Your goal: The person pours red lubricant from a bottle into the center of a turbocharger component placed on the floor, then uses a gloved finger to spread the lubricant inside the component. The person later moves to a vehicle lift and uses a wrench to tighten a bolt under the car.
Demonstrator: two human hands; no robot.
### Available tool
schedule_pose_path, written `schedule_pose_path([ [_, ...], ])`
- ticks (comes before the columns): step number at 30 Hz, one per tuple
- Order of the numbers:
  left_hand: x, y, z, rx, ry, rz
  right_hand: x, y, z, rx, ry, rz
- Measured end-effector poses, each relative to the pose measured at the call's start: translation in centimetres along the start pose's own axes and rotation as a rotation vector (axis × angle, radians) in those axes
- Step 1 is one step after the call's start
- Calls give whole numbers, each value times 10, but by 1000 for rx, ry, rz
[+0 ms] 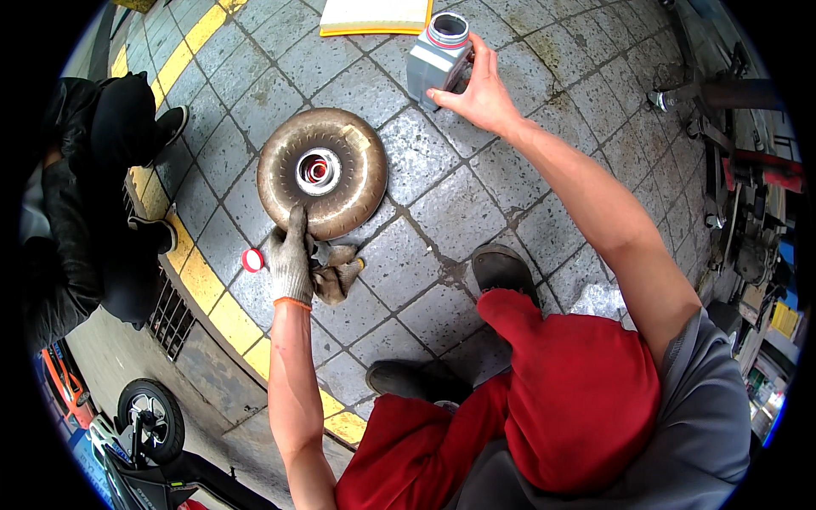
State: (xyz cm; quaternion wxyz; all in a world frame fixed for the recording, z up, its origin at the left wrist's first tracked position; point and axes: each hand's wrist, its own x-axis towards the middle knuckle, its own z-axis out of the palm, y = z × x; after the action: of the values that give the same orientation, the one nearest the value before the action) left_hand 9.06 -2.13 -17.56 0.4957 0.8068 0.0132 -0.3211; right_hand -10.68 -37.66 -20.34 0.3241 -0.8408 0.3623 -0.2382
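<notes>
Clock bearings are read from the metal part. Largest item: tiled floor (425, 208), grey, speckled, with dark joints; every object noted below lies on it or is held above it. At 9 o'clock, a co-worker (119, 127) in dark clothing, partly cut by the rim of the view. Round metal part (330, 211): bronze-brown, ring-shaped, lying flat on the floor toward 10 to 11 o'clock from the view's centre. Panel (374, 15), white with yellow edging, between 12 and 1, cut off at the top. Grey bottle (435, 66), uncapped, between 1 and 2; base contact with the floor cannot be told. Right hand (482, 89), bare, grasps it, thumb on the near side, fingers on the far side. Left hand (289, 262), gloved, between 6 and 7: one digit extends over the part's near rim; whether it grips cannot be told. Crumpled cloth glove (334, 286) at 6, just beside that hand. Pale hub (318, 172) at the dial's centre, red inside. Smallest: red-and-white cap (252, 260) at 7.
</notes>
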Motion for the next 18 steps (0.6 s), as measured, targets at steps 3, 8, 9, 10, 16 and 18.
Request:
schedule_pose_path([
  [3, 1, -1, -1, 14, 2, -2, 0, 0, 0, 0, 7, -7],
  [8, 3, -3, -1, 11, 3, 5, 0, 0, 0, 0, 1, 1],
  [9, 3, -3, -1, 14, 7, 6, 0, 0, 0, 0, 4, -4],
  [10, 3, -3, -1, 17, 11, 7, 0, 1, 0, 0, 7, -9],
  [16, 2, -1, 0, 7, 1, -1, 0, -1, 0, -5, 7, -7],
  [18, 2, -1, -1, 4, -8, -4, 0, -1, 0, -7, 9, -9],
])
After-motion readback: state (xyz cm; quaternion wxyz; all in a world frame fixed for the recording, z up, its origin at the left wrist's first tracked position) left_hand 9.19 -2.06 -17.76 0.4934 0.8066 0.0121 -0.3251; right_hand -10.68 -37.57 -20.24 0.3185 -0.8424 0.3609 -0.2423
